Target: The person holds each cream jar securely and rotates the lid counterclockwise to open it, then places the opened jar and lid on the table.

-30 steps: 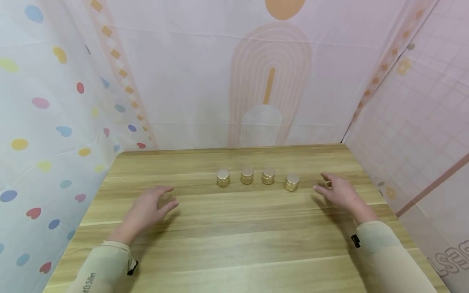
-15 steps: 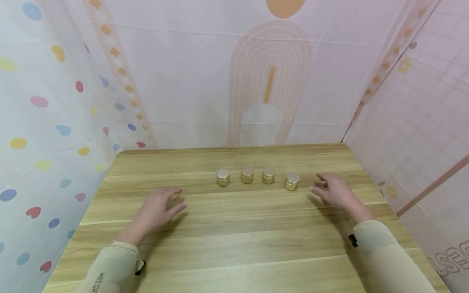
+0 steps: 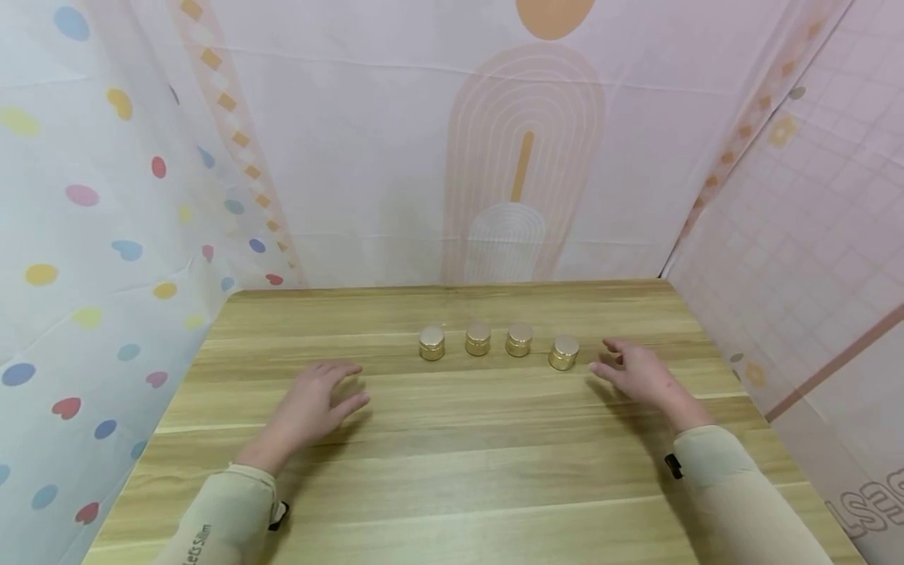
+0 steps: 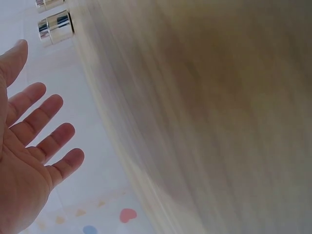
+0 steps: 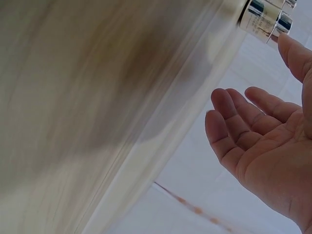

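As both hands (image 3: 307, 404) (image 3: 641, 375) hover, gold jars (image 3: 478, 340) stand between.

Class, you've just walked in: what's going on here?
A person's left hand and right hand are out over a wooden table, holding nothing. Four gold containers stand apart in a slightly uneven row. The right hand is near the rightmost container, with a gap; the left hand is farther from the leftmost container.
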